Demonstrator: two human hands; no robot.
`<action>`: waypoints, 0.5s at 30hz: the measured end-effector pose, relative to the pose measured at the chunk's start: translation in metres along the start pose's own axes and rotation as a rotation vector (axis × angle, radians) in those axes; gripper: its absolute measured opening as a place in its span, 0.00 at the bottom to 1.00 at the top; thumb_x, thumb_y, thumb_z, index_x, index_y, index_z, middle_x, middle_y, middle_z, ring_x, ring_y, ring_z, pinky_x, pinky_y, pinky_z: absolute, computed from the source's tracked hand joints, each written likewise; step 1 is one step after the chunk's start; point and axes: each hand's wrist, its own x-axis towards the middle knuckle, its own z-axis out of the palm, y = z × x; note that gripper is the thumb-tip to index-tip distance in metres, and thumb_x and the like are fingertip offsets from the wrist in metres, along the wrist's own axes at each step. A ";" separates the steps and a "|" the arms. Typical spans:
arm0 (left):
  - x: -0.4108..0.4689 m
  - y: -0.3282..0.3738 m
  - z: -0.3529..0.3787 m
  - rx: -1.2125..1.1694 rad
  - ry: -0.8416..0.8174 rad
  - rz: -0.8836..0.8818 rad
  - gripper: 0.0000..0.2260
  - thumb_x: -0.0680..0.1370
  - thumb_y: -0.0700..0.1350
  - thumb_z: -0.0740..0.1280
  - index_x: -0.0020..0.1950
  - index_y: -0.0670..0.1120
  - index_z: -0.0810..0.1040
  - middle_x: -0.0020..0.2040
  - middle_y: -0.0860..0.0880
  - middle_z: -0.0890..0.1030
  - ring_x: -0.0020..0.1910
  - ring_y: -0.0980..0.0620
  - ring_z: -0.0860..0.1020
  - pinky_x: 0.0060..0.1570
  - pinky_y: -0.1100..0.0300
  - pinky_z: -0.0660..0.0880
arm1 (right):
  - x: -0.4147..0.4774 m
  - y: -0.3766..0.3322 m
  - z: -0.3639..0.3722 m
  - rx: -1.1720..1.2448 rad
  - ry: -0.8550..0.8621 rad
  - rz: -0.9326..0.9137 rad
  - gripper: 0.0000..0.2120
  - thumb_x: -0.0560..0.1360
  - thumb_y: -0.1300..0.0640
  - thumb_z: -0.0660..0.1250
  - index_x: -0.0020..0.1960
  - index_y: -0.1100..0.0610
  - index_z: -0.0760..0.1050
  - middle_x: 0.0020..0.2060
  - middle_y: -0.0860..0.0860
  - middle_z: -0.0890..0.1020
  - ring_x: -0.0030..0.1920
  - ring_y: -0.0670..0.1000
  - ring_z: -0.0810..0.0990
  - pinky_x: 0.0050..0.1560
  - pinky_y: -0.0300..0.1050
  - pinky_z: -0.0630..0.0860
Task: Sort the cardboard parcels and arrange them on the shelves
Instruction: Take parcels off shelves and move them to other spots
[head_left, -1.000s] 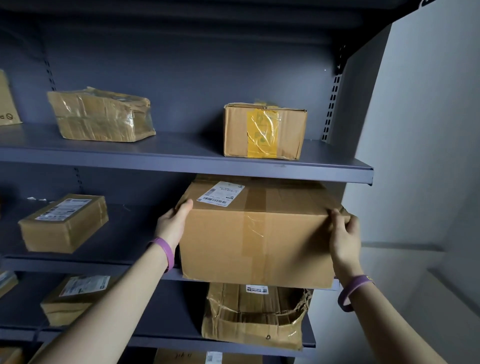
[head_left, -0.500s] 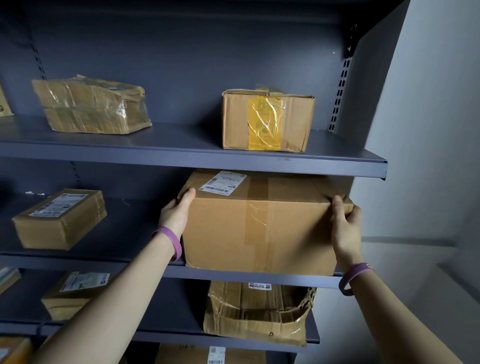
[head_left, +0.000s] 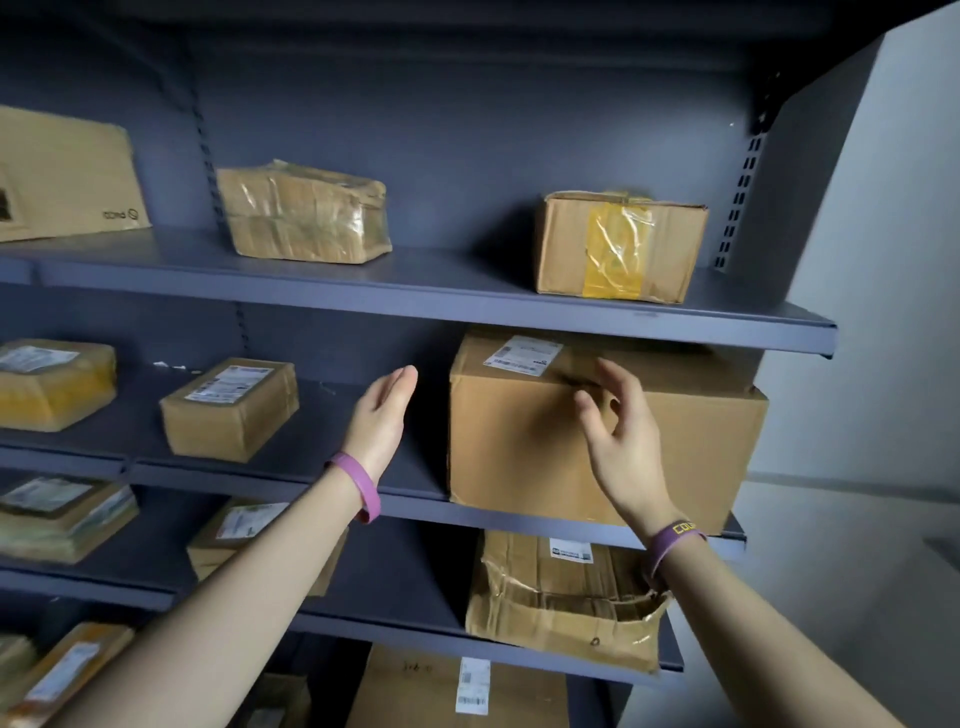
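A large brown cardboard parcel (head_left: 524, 441) with a white label on top rests on the second shelf (head_left: 291, 486) at its right end. My left hand (head_left: 382, 415) hovers open just left of the parcel, not touching it. My right hand (head_left: 621, 436) is open in front of the parcel's face, fingers spread, holding nothing. Both wrists wear purple bands.
The top shelf (head_left: 415, 296) holds a taped parcel (head_left: 306, 213), a box with yellow tape (head_left: 621, 247) and a flat carton (head_left: 62, 176) at far left. Smaller parcels (head_left: 228, 408) lie left on the second shelf. A crushed box (head_left: 563, 597) sits below. A grey wall (head_left: 883, 312) stands at right.
Both hands have let go of the large parcel and pulled back from its sides. The parcel now sits fully on the shelf. The view has shifted left.
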 end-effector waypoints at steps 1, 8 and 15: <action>-0.002 -0.001 -0.014 -0.006 -0.002 -0.013 0.21 0.78 0.57 0.62 0.68 0.50 0.71 0.67 0.53 0.74 0.67 0.52 0.71 0.69 0.53 0.65 | -0.003 -0.008 0.016 0.025 -0.050 0.019 0.20 0.79 0.54 0.65 0.70 0.54 0.68 0.65 0.47 0.76 0.64 0.42 0.72 0.67 0.42 0.68; -0.015 -0.013 -0.152 -0.007 0.081 -0.071 0.16 0.78 0.57 0.63 0.64 0.54 0.73 0.63 0.54 0.76 0.63 0.52 0.73 0.64 0.55 0.67 | -0.034 -0.074 0.148 0.196 -0.304 0.095 0.21 0.79 0.52 0.64 0.71 0.52 0.68 0.67 0.46 0.74 0.68 0.45 0.71 0.71 0.50 0.68; -0.014 -0.024 -0.311 0.023 0.198 -0.096 0.15 0.78 0.56 0.63 0.63 0.52 0.75 0.55 0.53 0.78 0.56 0.52 0.75 0.56 0.57 0.68 | -0.085 -0.151 0.287 0.212 -0.413 0.081 0.21 0.79 0.49 0.63 0.71 0.52 0.67 0.67 0.45 0.73 0.68 0.46 0.70 0.67 0.45 0.69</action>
